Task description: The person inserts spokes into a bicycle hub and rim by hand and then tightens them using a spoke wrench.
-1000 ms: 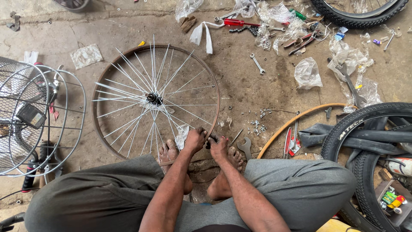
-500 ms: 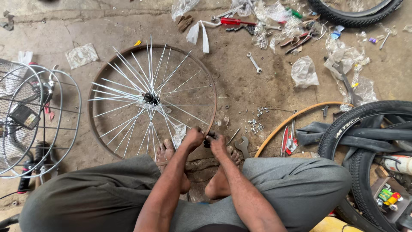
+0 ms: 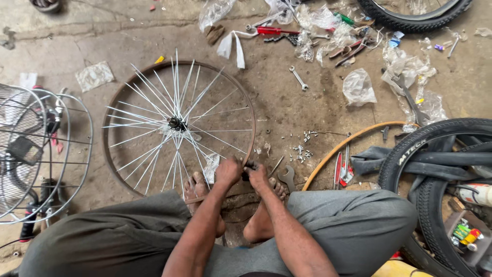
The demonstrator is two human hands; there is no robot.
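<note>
Floor: I am looking down at a stained, dusty concrete floor (image 3: 287, 107), cracked along the top edge and scattered with litter.
Wheel: the bicycle wheel rim (image 3: 119, 105) is lying flat on the floor in front of me, its silver spokes (image 3: 148, 84) fanning out from the hub (image 3: 177, 123); the near right part of the rim is sitting between my hands.
Left hand: my left hand (image 3: 228, 170) is closing around the rim at its near right edge.
Right hand: my right hand (image 3: 258, 175) is pressing against the same spot, touching the left one; I cannot tell whether it is gripping the rim or a small dark tool there.
Feet: my bare feet (image 3: 197, 187) are resting on the near edge of the rim, my knees in grey trousers (image 3: 353, 220) spreading to either side.
Left side: a wire fan guard (image 3: 46, 154) is lying just beside the wheel.
Right side: black tyres (image 3: 435, 149) are stacking up, with an orange hoop (image 3: 348, 141) curving in front of them.
Near my hands: a spanner (image 3: 288, 176) and small silver nuts (image 3: 303, 150) are lying just right of the wheel.
Far side: crumpled clear plastic bags (image 3: 357, 87), a small wrench (image 3: 298, 77) and a red-handled tool (image 3: 274, 31) are lying well away from the wheel.
</note>
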